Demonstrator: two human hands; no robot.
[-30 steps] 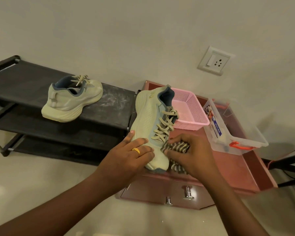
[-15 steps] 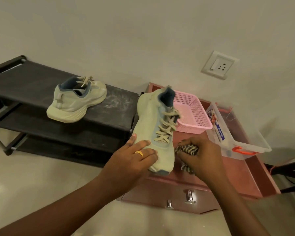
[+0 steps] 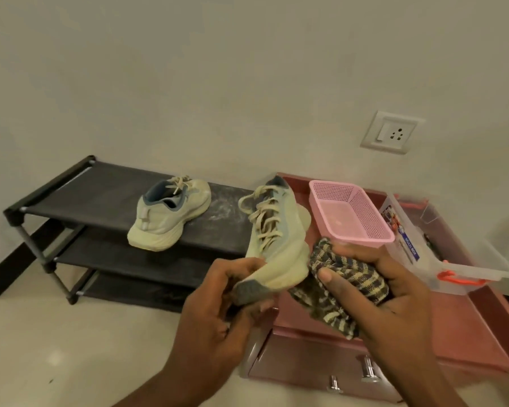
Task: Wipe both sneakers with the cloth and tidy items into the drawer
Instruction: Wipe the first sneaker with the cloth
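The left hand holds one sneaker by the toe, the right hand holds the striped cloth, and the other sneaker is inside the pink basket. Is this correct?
One detail is wrong. The other sneaker is on the top shelf of the black shoe rack, not in the pink basket; the head view shows it. The rest stands: left hand, held sneaker, right hand, striped cloth.

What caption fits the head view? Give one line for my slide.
Left hand holds a sneaker by the toe while the right hand bunches a striped cloth beside it.

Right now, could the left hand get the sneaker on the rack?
Probably not yet: the left hand grips the held sneaker. The sneaker on the rack lies unobstructed.
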